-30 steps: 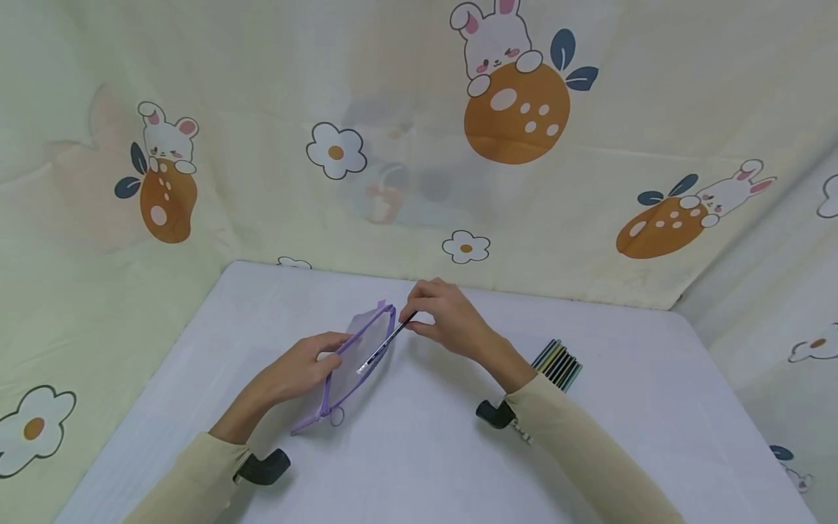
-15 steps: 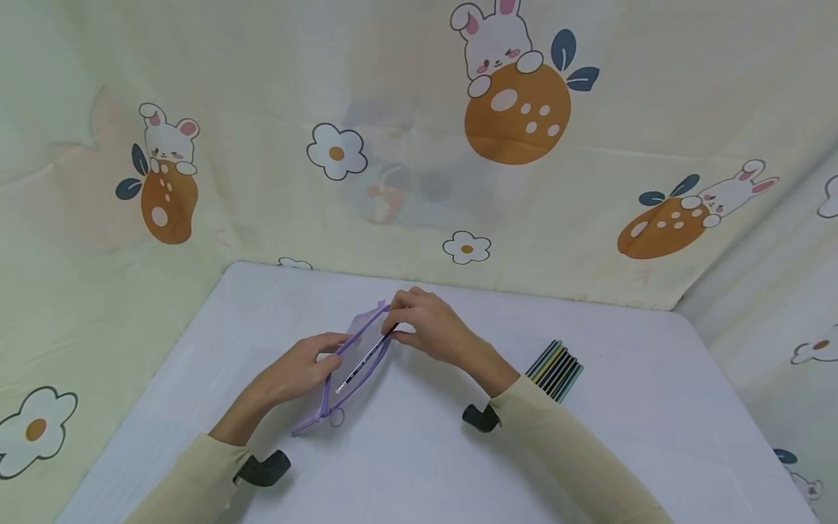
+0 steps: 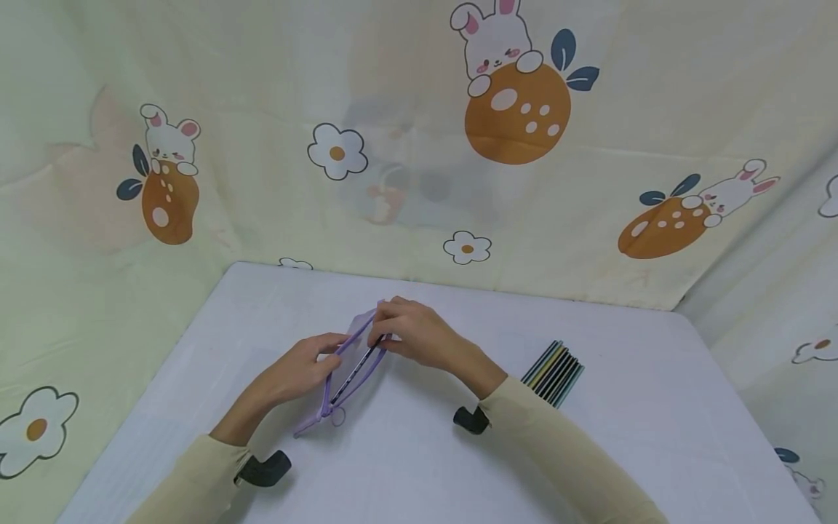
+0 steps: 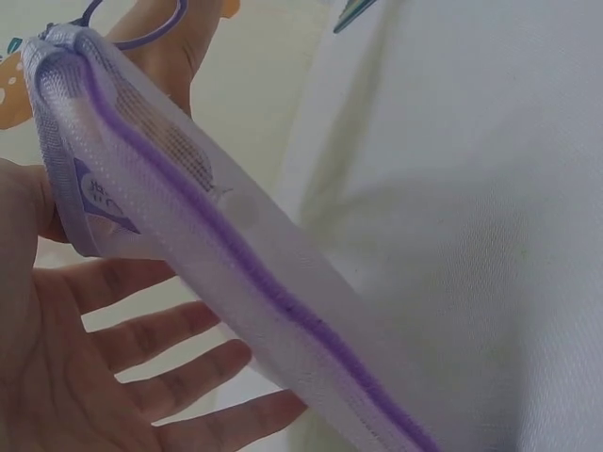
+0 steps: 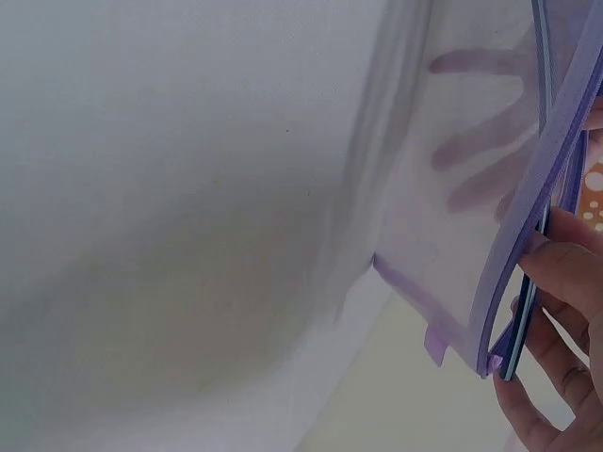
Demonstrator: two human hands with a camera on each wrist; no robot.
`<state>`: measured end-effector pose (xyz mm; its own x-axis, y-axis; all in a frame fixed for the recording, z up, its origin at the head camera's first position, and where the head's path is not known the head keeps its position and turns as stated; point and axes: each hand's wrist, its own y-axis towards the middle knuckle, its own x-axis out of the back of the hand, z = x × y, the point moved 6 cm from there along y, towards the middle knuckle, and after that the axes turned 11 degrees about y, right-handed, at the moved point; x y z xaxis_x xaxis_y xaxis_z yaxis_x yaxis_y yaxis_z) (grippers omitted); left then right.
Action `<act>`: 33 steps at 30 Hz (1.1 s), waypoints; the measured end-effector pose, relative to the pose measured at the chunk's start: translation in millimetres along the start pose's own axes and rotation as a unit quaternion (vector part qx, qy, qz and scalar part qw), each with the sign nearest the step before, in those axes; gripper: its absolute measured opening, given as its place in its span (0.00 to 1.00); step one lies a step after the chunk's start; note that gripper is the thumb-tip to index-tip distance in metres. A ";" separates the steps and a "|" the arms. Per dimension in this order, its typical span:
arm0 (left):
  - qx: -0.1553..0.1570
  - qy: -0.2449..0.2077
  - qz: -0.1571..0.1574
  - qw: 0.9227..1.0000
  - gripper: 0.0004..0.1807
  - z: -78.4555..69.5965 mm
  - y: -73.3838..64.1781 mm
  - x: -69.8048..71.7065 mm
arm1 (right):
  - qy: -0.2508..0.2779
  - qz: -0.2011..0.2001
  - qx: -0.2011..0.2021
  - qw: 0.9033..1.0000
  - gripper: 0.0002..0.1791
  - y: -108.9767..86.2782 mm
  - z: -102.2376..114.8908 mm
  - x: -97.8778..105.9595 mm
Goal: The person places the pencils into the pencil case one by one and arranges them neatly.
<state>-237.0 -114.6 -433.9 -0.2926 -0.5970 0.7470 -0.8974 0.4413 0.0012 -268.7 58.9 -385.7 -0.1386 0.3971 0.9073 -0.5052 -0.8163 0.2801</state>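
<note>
A purple see-through mesh zip pouch [image 3: 360, 322] stands with its mouth spread, held up over the table. My left hand [image 3: 297, 372] grips its near side, thumb at the rim; in the left wrist view the other fingers of this hand [image 4: 141, 377] lie spread along the mesh. My right hand [image 3: 419, 336] pinches a dark pencil [image 3: 353, 378] near its upper end at the pouch's far corner. Most of the pencil slants down within the mouth. In the right wrist view the striped pencil [image 5: 517, 344] shows between the fingers and continues behind the mesh.
Several pencils [image 3: 554, 372] lie side by side on the white table [image 3: 628, 437], right of my right forearm. A purple ring [image 3: 337, 416] hangs at the pouch's near end. A curtain [image 3: 406, 204] printed with rabbits and flowers rises behind the table's far edge.
My right hand has moved left and slightly toward me, sliding the pencil down along the pouch's mouth until its lower end reaches the near corner. The left hand and pouch stay nearly still.
</note>
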 end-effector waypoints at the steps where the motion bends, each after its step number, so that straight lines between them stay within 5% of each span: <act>1: 0.000 0.000 -0.001 1.000 0.25 0.0 -0.1 0.3 | 0.001 0.002 0.001 1.000 0.09 1.2 0.7 -0.9; 18: -0.012 0.003 -0.025 1.000 0.23 0.2 -3.3 11.8 | 0.042 -0.017 0.014 0.999 0.11 3.7 -0.7 -1.8; 26: 0.011 0.000 -0.012 1.000 0.25 2.9 -4.9 9.2 | 0.116 -0.013 -0.010 0.993 0.13 -11.8 -9.1 15.6; 33: 0.002 0.005 -0.011 1.000 0.25 0.9 -5.5 10.5 | 0.182 0.023 -0.031 0.983 0.16 -36.4 -20.5 32.7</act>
<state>-235.4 -123.9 -426.6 -0.2698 -0.6005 0.7528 -0.9046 0.4260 0.0156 -272.3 110.2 -372.6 -0.4519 0.4925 0.7438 -0.5408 -0.8143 0.2106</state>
